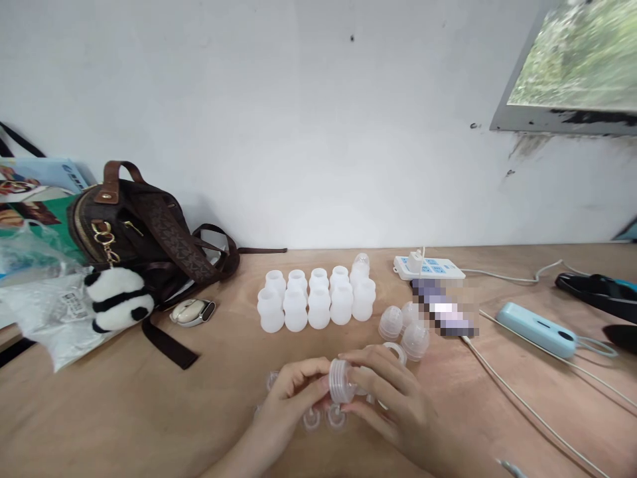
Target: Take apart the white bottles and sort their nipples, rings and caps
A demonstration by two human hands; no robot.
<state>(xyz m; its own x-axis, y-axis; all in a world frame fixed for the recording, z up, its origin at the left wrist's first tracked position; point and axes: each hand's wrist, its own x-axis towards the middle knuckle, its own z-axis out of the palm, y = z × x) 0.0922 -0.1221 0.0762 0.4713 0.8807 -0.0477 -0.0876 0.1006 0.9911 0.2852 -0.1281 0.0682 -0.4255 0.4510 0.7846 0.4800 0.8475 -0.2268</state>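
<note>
A short, round piece of clear plastic (340, 382), ringed with ridges, lies sideways between the left-hand grip (297, 390) and the right-hand grip (395, 392). It is nearer the viewer than the white bottles (319, 308), apart from them.

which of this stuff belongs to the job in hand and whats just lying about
Seemingly in the job:
ribbed clear plastic piece, held in the left hand and right hand
white plastic bottles
clear domed caps
small clear round parts

Just lying about, it seems:
brown backpack
panda plush
plastic bag
power strip
light-blue device
</note>
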